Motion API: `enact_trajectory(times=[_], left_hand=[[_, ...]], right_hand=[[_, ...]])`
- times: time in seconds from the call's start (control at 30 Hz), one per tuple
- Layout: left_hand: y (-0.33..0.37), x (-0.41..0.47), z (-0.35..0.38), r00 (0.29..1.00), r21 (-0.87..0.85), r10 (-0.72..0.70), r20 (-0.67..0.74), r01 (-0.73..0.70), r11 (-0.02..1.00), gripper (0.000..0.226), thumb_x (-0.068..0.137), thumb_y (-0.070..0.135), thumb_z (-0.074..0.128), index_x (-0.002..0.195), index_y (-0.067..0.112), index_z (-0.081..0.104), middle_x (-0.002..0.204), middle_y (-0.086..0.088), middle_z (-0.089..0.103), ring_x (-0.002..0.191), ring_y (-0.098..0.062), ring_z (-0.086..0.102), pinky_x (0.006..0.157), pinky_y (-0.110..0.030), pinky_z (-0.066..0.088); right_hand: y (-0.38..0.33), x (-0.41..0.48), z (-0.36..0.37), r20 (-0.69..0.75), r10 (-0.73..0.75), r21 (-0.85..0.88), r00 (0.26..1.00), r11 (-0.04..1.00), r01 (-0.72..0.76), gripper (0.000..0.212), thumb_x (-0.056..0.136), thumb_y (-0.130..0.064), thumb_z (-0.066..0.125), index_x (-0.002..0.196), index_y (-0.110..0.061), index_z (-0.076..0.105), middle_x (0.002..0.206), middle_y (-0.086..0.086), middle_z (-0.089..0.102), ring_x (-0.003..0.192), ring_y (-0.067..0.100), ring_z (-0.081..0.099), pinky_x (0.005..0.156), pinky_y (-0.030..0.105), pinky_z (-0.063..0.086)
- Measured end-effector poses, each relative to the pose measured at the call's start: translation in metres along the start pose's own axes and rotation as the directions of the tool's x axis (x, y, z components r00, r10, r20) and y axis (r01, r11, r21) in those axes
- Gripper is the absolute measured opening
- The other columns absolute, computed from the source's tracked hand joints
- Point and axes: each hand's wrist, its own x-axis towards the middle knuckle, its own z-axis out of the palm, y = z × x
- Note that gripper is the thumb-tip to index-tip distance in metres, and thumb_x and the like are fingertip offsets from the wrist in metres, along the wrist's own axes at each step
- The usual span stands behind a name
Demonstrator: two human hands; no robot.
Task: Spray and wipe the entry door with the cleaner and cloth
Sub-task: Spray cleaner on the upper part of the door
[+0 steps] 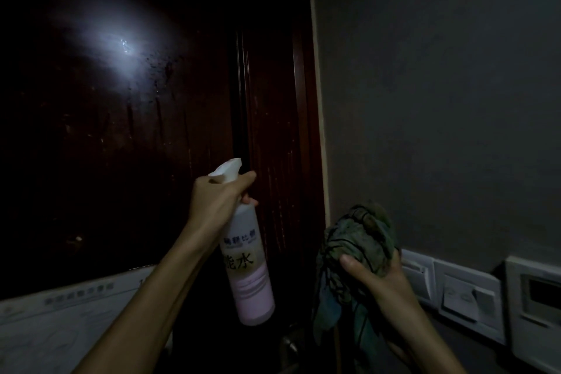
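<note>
The dark brown entry door (121,146) fills the left half of the view, with wet droplets and runs near a bright light reflection at the upper left. My left hand (217,196) grips the neck of a white and pink spray bottle (247,270), its nozzle aimed at the door. My right hand (378,278) holds a crumpled greenish patterned cloth (355,249), raised beside the door frame and apart from the door surface.
A white printed notice (60,322) is stuck low on the door. A metal door handle (290,346) sits below the bottle. The grey wall (440,100) on the right carries white switch plates (464,294) and a panel (537,304).
</note>
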Motion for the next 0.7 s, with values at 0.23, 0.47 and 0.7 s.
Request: enact_trajectory(times=[0.23,0.47,0.7], left_hand=[[-0.008,-0.004,0.0,0.995,0.027,-0.063,0.072,0.061,0.998,0.035,0.089,0.017,0.075,0.115,-0.003,0.065,0.057,-0.007,0.067,0.059,-0.024,0.07,0.064,-0.032,0.057],[-0.019,-0.012,-0.005,0.989,0.028,-0.132,0.072,0.13,0.991,0.039,0.087,0.018,0.077,0.115,-0.007,0.066,0.057,-0.007,0.065,0.06,-0.024,0.07,0.061,-0.031,0.057],[-0.025,-0.016,-0.013,0.993,0.047,-0.106,-0.044,0.108,0.993,0.045,0.087,0.021,0.078,0.123,-0.001,0.065,0.064,-0.009,0.068,0.06,-0.02,0.071,0.062,-0.033,0.059]], right_hand=[[0.004,-0.005,-0.003,0.039,0.012,-0.017,0.999,1.0,-0.012,0.06,0.063,-0.019,0.079,0.112,-0.039,0.05,0.111,-0.002,0.068,0.095,0.016,0.07,0.072,0.025,0.053],[0.009,-0.005,-0.007,0.043,0.019,-0.014,0.999,1.0,-0.018,0.055,0.076,-0.009,0.075,0.114,-0.038,0.049,0.112,-0.003,0.068,0.093,0.011,0.071,0.069,0.021,0.056],[0.013,-0.007,-0.007,0.062,0.034,-0.043,0.997,0.999,-0.032,0.054,0.073,-0.015,0.078,0.112,-0.041,0.051,0.114,-0.002,0.068,0.099,0.015,0.069,0.076,0.026,0.055]])
